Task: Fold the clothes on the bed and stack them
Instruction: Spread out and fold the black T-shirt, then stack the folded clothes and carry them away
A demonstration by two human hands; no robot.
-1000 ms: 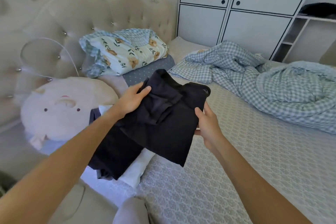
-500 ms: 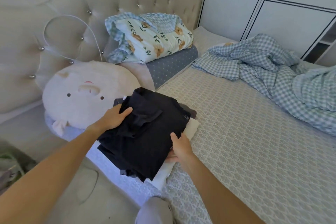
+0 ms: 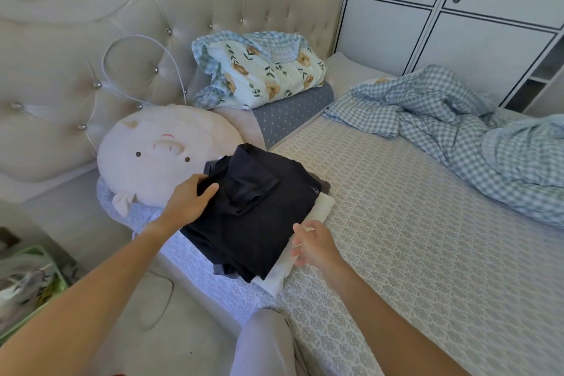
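- Right hand (image 3: 316, 246): nearest item. Fingers loosely curled, gripping nothing that I can see; it sits at the near right corner of the stack, fingertips at or just beside the white layer. Whether they touch it I cannot tell.
- Left hand (image 3: 190, 200): palm down on the left edge of the dark garment, fingers fairly straight, thumb spread across the cloth. Pressing rather than gripping.
- Stack (image 3: 276, 276): folded clothes on the near left part of the bed, between the two hands. A white piece at the bottom juts out on the right and near sides, with a grey layer peeping out above it.
- Dark garment (image 3: 259, 210): top of the stack, roughly squared, one loose flap lying across its upper face. Judged soft, light and limp; it will sag if lifted by one corner. Best taken by two opposite edges, or flattened with open palms. The whole pile would likely slide if nudged sideways.
- Bed (image 3: 412, 238): patterned cover, carrying everything here.
- Pig cushion (image 3: 158, 156): just behind the stack, touching its far left side.
- Floral quilt (image 3: 262, 70): folded on a grey pillow (image 3: 293, 113) by the headboard (image 3: 122, 24).
- Checked blanket (image 3: 457, 128): rumpled, far right, well apart from the hands.
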